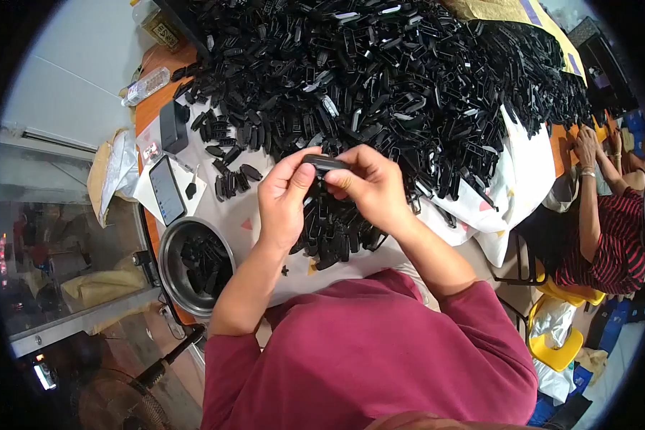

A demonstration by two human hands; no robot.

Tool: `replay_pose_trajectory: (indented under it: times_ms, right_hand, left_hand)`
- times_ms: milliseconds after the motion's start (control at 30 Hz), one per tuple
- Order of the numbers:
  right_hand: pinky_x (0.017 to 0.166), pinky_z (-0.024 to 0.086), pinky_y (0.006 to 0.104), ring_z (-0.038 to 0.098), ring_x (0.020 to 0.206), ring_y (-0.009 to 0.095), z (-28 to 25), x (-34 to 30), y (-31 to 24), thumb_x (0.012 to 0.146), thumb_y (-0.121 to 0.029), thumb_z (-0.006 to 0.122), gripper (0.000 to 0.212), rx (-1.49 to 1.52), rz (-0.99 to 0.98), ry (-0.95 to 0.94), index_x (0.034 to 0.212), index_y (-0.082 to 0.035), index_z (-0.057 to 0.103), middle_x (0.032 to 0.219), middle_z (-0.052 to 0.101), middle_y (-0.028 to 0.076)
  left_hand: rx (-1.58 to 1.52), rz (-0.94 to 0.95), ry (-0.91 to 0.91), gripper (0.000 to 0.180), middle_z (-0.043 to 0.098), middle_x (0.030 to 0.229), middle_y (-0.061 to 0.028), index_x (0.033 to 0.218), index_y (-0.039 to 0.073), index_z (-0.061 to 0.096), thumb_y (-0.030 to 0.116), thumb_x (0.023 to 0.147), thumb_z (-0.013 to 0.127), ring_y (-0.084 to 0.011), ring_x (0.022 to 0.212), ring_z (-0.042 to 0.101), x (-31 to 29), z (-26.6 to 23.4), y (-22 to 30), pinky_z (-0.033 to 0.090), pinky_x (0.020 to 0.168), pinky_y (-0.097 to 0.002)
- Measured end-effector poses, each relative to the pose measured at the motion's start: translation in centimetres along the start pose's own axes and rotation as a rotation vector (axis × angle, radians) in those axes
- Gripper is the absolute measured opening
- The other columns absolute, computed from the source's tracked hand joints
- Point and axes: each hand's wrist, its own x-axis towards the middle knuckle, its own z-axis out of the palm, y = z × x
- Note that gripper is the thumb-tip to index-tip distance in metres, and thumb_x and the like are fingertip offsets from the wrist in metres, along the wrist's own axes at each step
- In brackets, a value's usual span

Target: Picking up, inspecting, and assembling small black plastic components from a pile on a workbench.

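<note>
Between my two hands is a small, elongated black plastic part point(325, 163), held level in front of my chest. My left hand point(287, 192) pinches its left end between thumb and fingers. At the other end, my right hand point(369, 185) grips it the same way, thumb on the near side. Right behind them rises a large heap of similar black plastic parts point(337, 79). A smaller cluster of these parts point(337, 233) lies below my hands, near the table's front edge. What exact kind of part it is cannot be made out.
Left of me stand a metal bowl point(166, 269) with black parts in it, a phone point(166, 190) and a dark box point(170, 127). A plastic bottle point(147, 86) lies farther back. At right another person in a striped shirt point(613, 229) sits near a yellow stool point(560, 347). A fan point(118, 401) stands lower left.
</note>
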Motion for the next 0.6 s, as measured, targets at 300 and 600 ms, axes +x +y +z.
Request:
replay_pose_trajectory:
  times_ms: [300, 600]
  right_hand:
    - [0.063, 0.049, 0.033, 0.057, 0.078, 0.024, -5.7, 11.9, 2.4, 0.074, -0.015, 0.059, 0.022, -1.52, -0.479, 0.227, 0.096, -0.014, 0.062, 0.088, 0.054, 0.008]
    - [0.055, 0.05, 0.0273, 0.052, 0.082, 0.02, -6.4, 14.9, 3.9, 0.072, -0.009, 0.052, 0.005, -1.909, -0.683, 0.029, 0.074, -0.01, 0.056, 0.087, 0.049, 0.004]
  left_hand:
    - [-0.299, -0.268, 0.587, 0.016, 0.047, 0.073, -0.006, 0.082, 0.003, 0.045, 0.015, 0.079, 0.054, -0.0212, 0.067, 0.055, 4.0, -8.7, 0.1, 0.048, 0.061, -0.0326]
    - [1.216, -0.041, 0.276, 0.02, 0.064, 0.088, -0.011, 0.09, 0.007, 0.066, 0.017, 0.074, 0.059, -0.025, 0.079, 0.061, 6.7, -15.5, -1.5, 0.047, 0.069, -0.0332]
